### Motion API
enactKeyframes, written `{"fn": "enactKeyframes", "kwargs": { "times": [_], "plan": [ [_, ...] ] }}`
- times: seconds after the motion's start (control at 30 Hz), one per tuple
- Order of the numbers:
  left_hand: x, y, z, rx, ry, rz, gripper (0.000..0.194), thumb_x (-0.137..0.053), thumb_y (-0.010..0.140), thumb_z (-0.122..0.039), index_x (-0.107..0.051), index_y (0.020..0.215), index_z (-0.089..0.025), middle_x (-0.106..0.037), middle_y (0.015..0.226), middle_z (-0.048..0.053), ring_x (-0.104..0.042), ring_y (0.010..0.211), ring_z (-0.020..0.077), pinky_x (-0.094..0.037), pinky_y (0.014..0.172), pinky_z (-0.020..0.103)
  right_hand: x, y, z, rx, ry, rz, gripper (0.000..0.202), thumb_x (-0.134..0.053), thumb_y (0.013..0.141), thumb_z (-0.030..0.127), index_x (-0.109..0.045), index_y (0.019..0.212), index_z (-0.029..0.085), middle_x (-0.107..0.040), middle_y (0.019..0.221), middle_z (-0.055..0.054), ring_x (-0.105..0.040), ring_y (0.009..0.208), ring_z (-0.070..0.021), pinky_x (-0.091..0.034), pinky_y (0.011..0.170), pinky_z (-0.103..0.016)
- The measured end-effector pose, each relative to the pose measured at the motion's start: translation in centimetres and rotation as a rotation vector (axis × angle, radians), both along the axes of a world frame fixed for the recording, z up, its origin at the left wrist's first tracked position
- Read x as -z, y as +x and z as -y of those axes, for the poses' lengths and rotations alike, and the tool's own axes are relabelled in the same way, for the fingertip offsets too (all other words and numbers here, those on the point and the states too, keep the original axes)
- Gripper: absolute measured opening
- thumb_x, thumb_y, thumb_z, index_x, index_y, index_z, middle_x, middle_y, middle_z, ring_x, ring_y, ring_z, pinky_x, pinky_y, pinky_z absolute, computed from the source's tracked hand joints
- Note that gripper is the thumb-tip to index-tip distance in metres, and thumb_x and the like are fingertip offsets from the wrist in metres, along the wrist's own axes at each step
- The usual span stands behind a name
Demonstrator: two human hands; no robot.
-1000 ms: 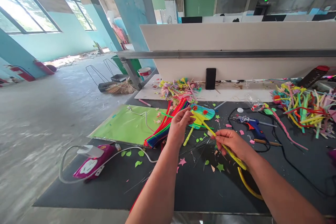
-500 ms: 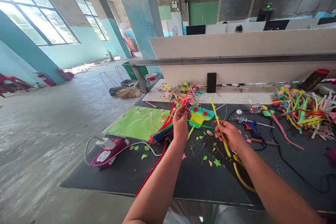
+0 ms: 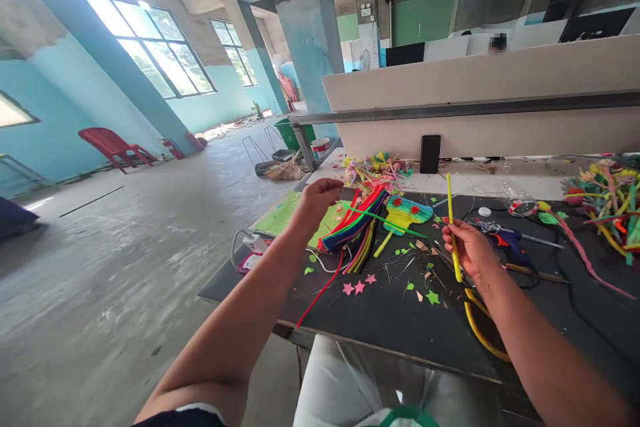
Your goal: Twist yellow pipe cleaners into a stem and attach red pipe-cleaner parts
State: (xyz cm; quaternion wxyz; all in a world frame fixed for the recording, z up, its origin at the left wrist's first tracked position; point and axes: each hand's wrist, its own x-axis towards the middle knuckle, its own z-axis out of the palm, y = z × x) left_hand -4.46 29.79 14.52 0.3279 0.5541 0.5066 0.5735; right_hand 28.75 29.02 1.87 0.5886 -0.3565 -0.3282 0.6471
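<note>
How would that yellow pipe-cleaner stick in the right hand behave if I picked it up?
The yellow pipe-cleaner stick is probably fairly stiff, since it stands straight above the right hand. It's likely light too, being slim and held just in the fingers.

Two hands point(image 3: 319, 200) — one glue gun point(image 3: 514, 245) — one phone point(image 3: 430, 154)

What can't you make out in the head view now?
Head view:
Yellow loop: partly hidden by the right forearm.
Magenta box: partly covered by the left forearm.
Fuzzy-stem pile: cut off by the right edge.
Left hand: too small here to tell whether it pinches anything.
</note>
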Motion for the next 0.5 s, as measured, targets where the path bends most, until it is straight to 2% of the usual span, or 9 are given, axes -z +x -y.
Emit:
{"fn": "enactKeyframes", "kwargs": {
  "times": [0.1,0.27,0.4,0.5],
  "plan": [
    [0.9,-1.3,0.1,0.015,-0.031,-0.091,0.025,-0.070,0.061,-0.031,-0.070,0.081,-0.015,-0.066,0.073,0.003,-0.055,0.062,0.0119,-0.042,0.060,0.025,0.0,-0.1,0.1,0.008,0.011,0.004,0.022,-0.071,0.067,0.021,-0.065,0.088,0.020,-0.058,0.068,0.001,-0.051,0.052,-0.0089,-0.040,0.040,-0.020],
    [3.3,-1.8,-0.5,0.019,-0.100,-0.287,0.023,-0.064,0.063,-0.030,-0.069,0.079,-0.015,-0.065,0.068,0.002,-0.054,0.058,0.0126,-0.041,0.056,0.025,-0.5,-0.3,0.4,-0.005,-0.018,-0.012,0.021,-0.072,0.066,0.019,-0.066,0.086,0.019,-0.057,0.067,0.001,-0.049,0.052,-0.0082,-0.040,0.039,-0.018],
    [4.6,-2.5,-2.4,-0.026,-0.139,-0.436,0.016,-0.065,0.066,-0.026,-0.070,0.074,-0.014,-0.066,0.065,0.003,-0.058,0.060,0.0155,-0.045,0.059,0.028,-0.7,-0.5,0.6,-0.025,-0.026,-0.012,0.021,-0.072,0.066,0.018,-0.066,0.086,0.019,-0.057,0.067,0.000,-0.049,0.052,-0.0083,-0.040,0.039,-0.018],
    [4.7,-2.4,-4.7,-0.054,-0.138,-0.479,0.019,-0.066,0.074,-0.029,-0.070,0.082,-0.013,-0.068,0.080,0.006,-0.061,0.076,0.0199,-0.049,0.068,0.031,-0.5,-0.6,0.6,-0.031,-0.010,0.010,0.021,-0.072,0.066,0.019,-0.066,0.086,0.019,-0.056,0.066,0.000,-0.049,0.051,-0.0088,-0.040,0.039,-0.019]
  ]
}}
